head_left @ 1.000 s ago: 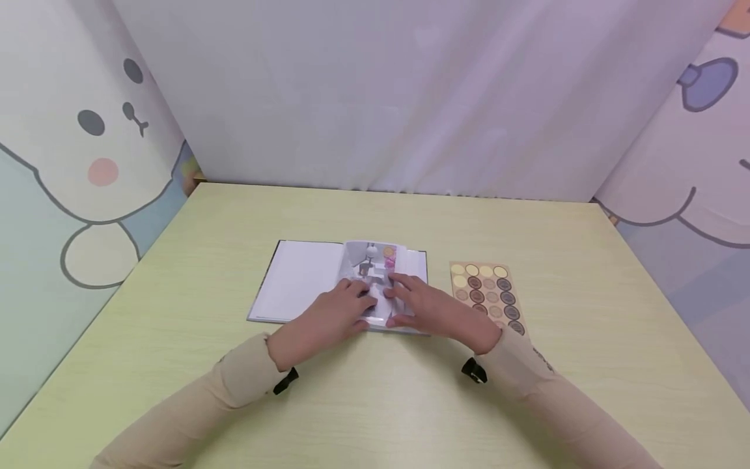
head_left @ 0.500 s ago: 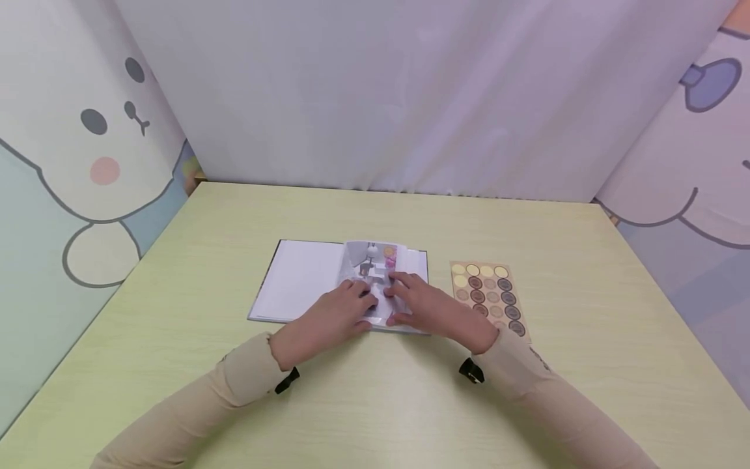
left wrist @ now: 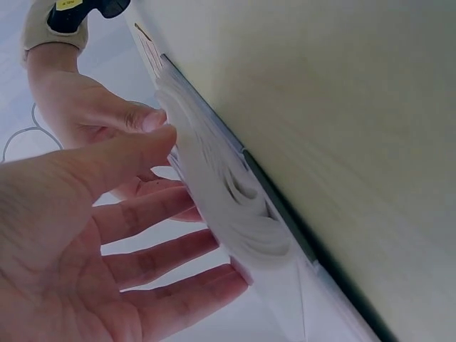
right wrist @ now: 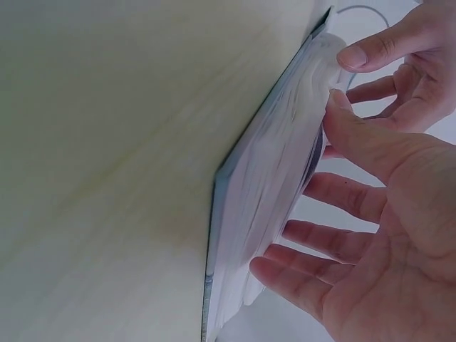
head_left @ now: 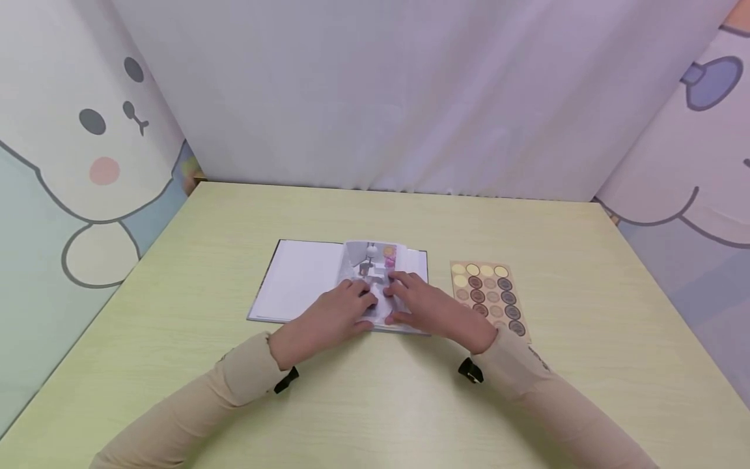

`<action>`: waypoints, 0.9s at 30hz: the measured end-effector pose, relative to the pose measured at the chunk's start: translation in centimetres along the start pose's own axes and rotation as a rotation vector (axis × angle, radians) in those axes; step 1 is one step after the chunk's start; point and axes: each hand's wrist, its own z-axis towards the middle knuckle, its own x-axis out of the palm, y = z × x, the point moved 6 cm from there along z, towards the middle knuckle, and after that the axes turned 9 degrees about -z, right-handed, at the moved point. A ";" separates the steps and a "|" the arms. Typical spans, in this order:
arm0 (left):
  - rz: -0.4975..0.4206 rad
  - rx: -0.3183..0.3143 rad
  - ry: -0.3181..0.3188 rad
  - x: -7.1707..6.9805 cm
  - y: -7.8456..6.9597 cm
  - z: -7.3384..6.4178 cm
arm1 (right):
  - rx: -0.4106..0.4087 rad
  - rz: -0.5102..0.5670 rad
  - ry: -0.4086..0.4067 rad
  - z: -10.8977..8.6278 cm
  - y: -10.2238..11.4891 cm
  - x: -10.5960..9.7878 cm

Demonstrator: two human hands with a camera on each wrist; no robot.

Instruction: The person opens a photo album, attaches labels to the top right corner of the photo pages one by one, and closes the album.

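A photo album [head_left: 299, 280] with a hard cover lies open on the table, its left side a plain white page. On its right side a raised, curved picture page [head_left: 375, 260] shows a grey-and-white scene with a pink patch and a round orange spot. My left hand [head_left: 328, 316] rests its fingertips on this page from the left. My right hand [head_left: 439, 306] touches it from the right, with fingers spread. In the left wrist view the album's sleeves [left wrist: 221, 192] bulge in loose layers, and both thumbs touch near their edge. The page's lower part is partly hidden by the hands.
A tan sheet of round stickers [head_left: 493, 296] in yellow, brown and dark tones lies right of the album, partly under the right forearm. The pale wooden table [head_left: 375, 404] meets a white curtain [head_left: 375, 98] behind and cartoon-printed walls at both sides.
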 end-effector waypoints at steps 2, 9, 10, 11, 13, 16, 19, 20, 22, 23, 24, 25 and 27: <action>0.000 0.001 -0.001 0.0 0.0 0.0 | 0.000 -0.004 0.002 0.1 0.0 0.1; -0.017 0.015 -0.020 -0.1 0.1 0.1 | -0.015 -0.031 0.000 0.1 0.2 0.0; -0.020 0.018 -0.024 -0.1 0.1 0.1 | -0.021 -0.030 -0.001 0.1 0.2 -0.1; -0.024 0.020 -0.026 -0.1 0.2 0.1 | -0.025 -0.029 0.001 0.1 0.1 -0.1; -0.033 0.017 -0.033 -0.1 0.3 0.1 | -0.027 -0.012 0.017 0.1 0.0 -0.1; -0.048 0.026 -0.054 -0.2 0.4 0.2 | -0.023 0.031 0.055 0.1 -0.3 -0.1; -0.085 0.025 -0.066 -0.4 0.6 0.2 | -0.002 0.095 0.088 -0.1 -0.7 -0.4; -0.097 0.028 -0.070 -0.5 0.7 0.2 | 0.001 0.109 0.090 -0.1 -0.7 -0.5; -0.120 0.036 -0.077 -0.6 0.8 0.1 | 0.010 0.139 0.089 -0.3 -0.9 -0.7; -0.130 0.039 -0.081 -0.7 0.9 0.1 | 0.013 0.152 0.081 -0.3 -0.9 -0.8; -0.136 0.042 -0.086 -0.8 0.9 0.1 | 0.008 0.155 0.068 -0.3 -0.9 -0.9; -0.143 0.046 -0.090 -0.8 1.0 0.1 | 0.005 0.157 0.055 -0.3 -0.9 -0.9; -0.162 0.045 -0.094 -0.8 1.1 0.1 | 0.008 0.160 0.035 -0.3 -1.0 -0.8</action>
